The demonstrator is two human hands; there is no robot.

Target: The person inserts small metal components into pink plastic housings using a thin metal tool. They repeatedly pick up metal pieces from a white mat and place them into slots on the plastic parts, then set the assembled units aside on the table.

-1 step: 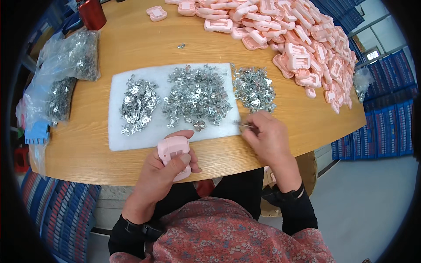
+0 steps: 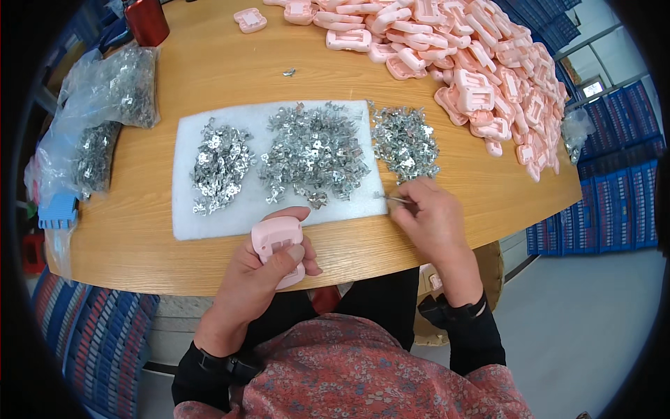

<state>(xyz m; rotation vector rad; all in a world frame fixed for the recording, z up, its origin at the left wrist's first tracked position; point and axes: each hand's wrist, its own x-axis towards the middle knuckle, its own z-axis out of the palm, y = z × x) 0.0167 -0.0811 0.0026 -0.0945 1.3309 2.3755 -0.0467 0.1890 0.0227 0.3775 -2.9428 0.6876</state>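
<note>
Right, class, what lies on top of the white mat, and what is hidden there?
A narrower heap of silvery metal parts sits left, a wider heap right. The white mat shows bare around them; what they cover cannot be seen.

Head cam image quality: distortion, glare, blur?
Head view: fisheye bows the near edge of the table, corners black; bright patch upper right washed out; metal pieces glint; thin tool in the right hand has an indistinct tip.

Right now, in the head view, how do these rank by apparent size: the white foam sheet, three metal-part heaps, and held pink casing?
1. White foam sheet
2. Middle metal-part heap
3. Left metal-part heap and right metal-part heap: too alike to rank
4. Pink casing, partly hidden by the left hand
</note>
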